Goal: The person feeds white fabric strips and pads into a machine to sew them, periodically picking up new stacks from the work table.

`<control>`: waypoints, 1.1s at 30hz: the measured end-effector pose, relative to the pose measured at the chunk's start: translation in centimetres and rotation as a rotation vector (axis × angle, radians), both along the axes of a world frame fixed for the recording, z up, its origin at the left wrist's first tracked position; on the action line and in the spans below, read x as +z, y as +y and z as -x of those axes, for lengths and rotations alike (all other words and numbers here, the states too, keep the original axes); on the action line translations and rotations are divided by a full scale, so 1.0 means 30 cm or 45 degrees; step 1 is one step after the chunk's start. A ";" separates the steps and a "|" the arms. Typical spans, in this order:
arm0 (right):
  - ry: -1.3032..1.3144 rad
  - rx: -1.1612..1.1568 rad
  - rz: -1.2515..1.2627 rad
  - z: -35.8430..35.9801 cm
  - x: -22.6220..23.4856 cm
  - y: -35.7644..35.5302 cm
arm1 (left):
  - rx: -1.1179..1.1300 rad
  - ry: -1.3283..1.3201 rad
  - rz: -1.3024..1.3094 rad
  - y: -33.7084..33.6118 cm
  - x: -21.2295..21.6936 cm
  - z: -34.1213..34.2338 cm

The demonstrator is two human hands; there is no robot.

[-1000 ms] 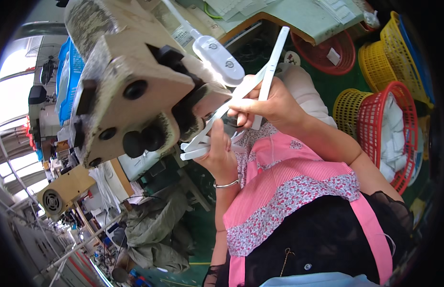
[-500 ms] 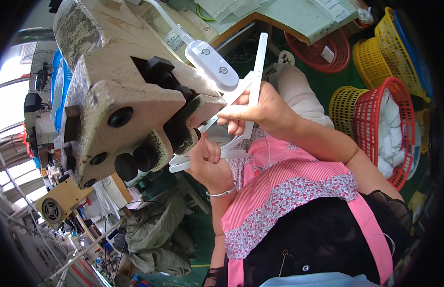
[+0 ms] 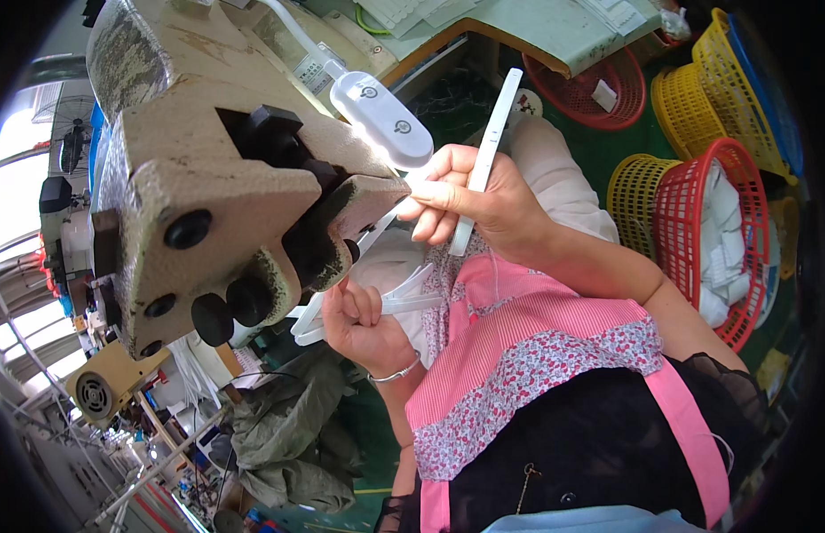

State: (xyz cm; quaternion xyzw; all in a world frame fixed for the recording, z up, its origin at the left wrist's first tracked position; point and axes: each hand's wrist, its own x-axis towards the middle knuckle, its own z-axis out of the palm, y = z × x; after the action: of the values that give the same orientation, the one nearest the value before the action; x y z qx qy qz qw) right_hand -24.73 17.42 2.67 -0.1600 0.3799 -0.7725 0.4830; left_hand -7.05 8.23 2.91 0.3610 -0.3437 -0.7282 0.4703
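Note:
A worn beige sewing machine head (image 3: 244,169) with dark knobs fills the upper left and hides what lies under it. My right hand (image 3: 492,200) is closed at the right of the machine, with a narrow white fabric strip (image 3: 490,147) standing up out of its fingers. Thumb and fingertips point toward the machine's lower edge. Below the machine, my left hand (image 3: 368,330), a metal bangle at its wrist, is curled, its fingertips partly behind the machine. Several folded white strips (image 3: 404,298) pass by this hand, pinched at least in part. A white lamp (image 3: 381,120) lights the spot.
A pale green table (image 3: 555,35) carries paper sheets at the top. Red basket (image 3: 710,240) with white cloth pieces, yellow baskets (image 3: 688,107) and a round red basket (image 3: 590,89) stand at the right. A grey-green cloth (image 3: 288,444) hangs lower left. My pink apron (image 3: 519,329) covers my lap.
The strips have separated: the one in my right hand now stands apart, tilted to the right. My left hand has moved slightly left and down, with the other strips beside it.

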 end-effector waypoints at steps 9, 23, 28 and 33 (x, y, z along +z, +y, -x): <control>0.052 0.086 -0.095 -0.061 0.032 -0.022 | 0.122 0.090 0.028 -0.005 -0.021 -0.074; -0.177 0.120 -0.101 -0.087 0.029 -0.013 | -0.251 0.613 0.033 -0.109 -0.067 -0.091; -0.266 0.082 -0.032 -0.122 0.035 -0.020 | -0.188 0.541 0.185 -0.097 -0.064 -0.118; -0.210 0.076 -0.068 -0.156 -0.006 0.032 | 0.258 0.296 0.216 -0.113 -0.082 -0.166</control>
State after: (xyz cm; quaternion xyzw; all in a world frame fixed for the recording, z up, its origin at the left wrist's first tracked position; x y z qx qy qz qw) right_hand -20.06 18.37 2.49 -0.0939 0.3544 -0.7579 0.5396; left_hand -2.05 4.83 0.44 0.2660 -0.3091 -0.6823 0.6068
